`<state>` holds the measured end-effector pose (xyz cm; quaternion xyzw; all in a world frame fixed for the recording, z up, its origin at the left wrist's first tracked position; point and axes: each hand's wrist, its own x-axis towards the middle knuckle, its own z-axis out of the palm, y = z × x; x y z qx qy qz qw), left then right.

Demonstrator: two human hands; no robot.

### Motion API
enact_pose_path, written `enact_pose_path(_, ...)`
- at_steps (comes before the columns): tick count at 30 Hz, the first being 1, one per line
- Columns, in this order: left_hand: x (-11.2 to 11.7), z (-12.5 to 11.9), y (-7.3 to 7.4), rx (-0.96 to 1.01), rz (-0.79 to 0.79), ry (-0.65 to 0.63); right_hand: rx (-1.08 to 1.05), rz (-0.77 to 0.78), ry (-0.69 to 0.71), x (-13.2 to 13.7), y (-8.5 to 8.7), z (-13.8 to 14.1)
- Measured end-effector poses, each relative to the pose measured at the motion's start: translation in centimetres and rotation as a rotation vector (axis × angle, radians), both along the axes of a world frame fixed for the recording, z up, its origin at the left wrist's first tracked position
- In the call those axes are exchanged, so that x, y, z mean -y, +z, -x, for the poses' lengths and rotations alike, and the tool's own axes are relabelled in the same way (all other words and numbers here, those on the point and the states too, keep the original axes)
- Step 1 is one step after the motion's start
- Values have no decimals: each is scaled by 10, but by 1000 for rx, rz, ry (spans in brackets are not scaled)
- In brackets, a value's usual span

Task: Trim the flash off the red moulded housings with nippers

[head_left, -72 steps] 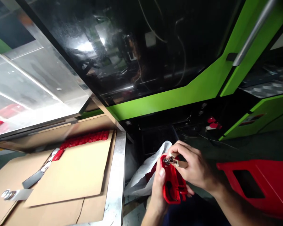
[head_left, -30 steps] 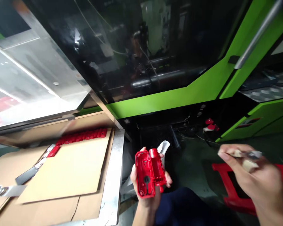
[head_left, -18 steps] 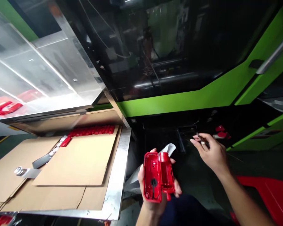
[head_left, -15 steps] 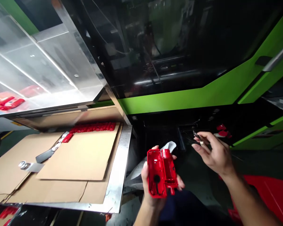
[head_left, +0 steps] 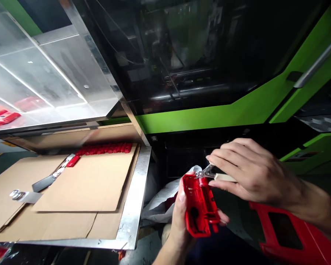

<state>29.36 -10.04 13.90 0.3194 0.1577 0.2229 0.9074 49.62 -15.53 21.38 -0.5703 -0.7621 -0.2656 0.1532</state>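
A red plastic housing (head_left: 200,209), hollow side toward me, rests in my left hand (head_left: 179,217). Its fingers wrap round both sides of the part. My right hand (head_left: 245,173) grips a pair of cutting pliers (head_left: 209,173) with pale handles. The metal jaws of the pliers lie at the top edge of the housing, near its round end. Whether the jaws touch or cut the plastic I cannot tell.
To the left stands a metal-edged table with cardboard sheets (head_left: 85,184) and a row of red parts (head_left: 105,148). A green and black machine (head_left: 187,123) rises in front. A white bag (head_left: 161,202) hangs beside the table; a red crate (head_left: 295,235) sits lower right.
My right hand has brought the pliers left, from apart to the housing's top edge. The housing has tilted a little and shifted slightly right in my left hand.
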Motion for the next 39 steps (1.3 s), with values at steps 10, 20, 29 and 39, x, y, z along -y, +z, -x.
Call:
enact_pose_path(10, -3, 2, 1, 75, -41, -50, 88, -67, 25, -3, 6, 14)
enact_pose_path(20, 1, 0, 0, 24, -34, -12, 229, -115, -12, -2, 8, 24)
enact_pose_path(29, 5, -4, 4, -30, -33, 52, 302, -97, -17, -1, 16, 34)
enact_pose_path(39, 8, -8, -4, 9, 13, 90, 327, -197, 108, -11, 3, 22)
